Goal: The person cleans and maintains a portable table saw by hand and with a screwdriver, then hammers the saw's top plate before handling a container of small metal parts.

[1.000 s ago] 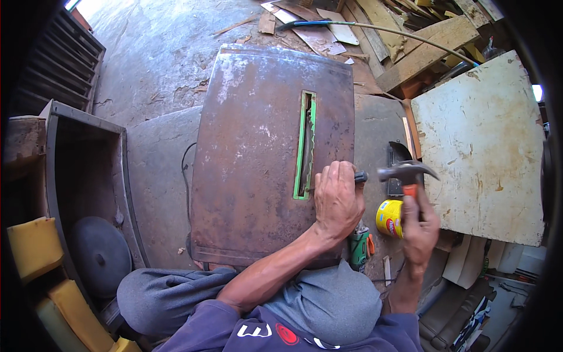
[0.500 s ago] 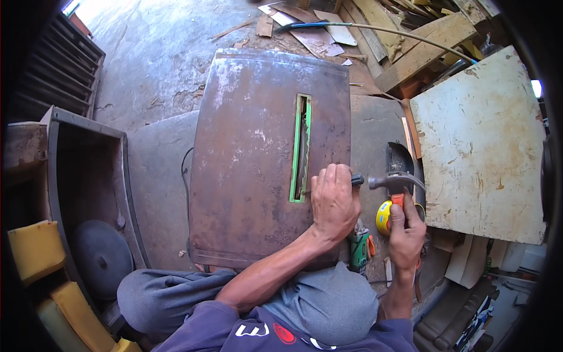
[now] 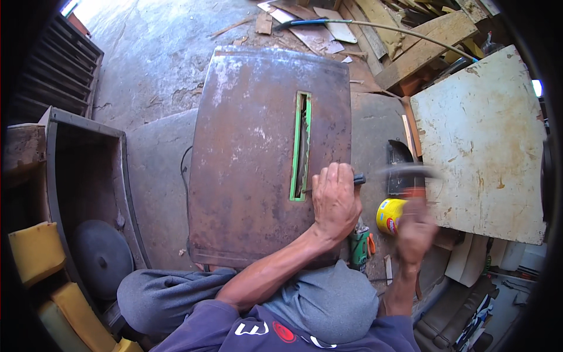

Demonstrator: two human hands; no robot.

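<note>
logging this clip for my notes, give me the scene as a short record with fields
left hand: left hand closed around a dark-handled tool, by the slot's near end
right hand: right hand, blurred, gripping a hammer with an orange handle
hammer head: apart from the tool's end
work surface: worn brown panel with a green-edged slot
beside panel, right: yellow can, green can
further right: scuffed pale board

Brown panel (image 3: pixel 252 158), worn, with one long green-edged slot (image 3: pixel 301 146). Left hand (image 3: pixel 337 196), closed round a dark-handled tool (image 3: pixel 359 179), tip at the slot's near end. Right hand (image 3: pixel 415 234), blurred, gripping a hammer (image 3: pixel 410 170) clear of that tool. Yellow tin (image 3: pixel 387 215) and green can (image 3: pixel 358 249), right of the panel. Pale scuffed board (image 3: pixel 481 152), far right. Grey disc (image 3: pixel 104 255), left. Yellow foam blocks (image 3: pixel 36 246), lower left.
</note>
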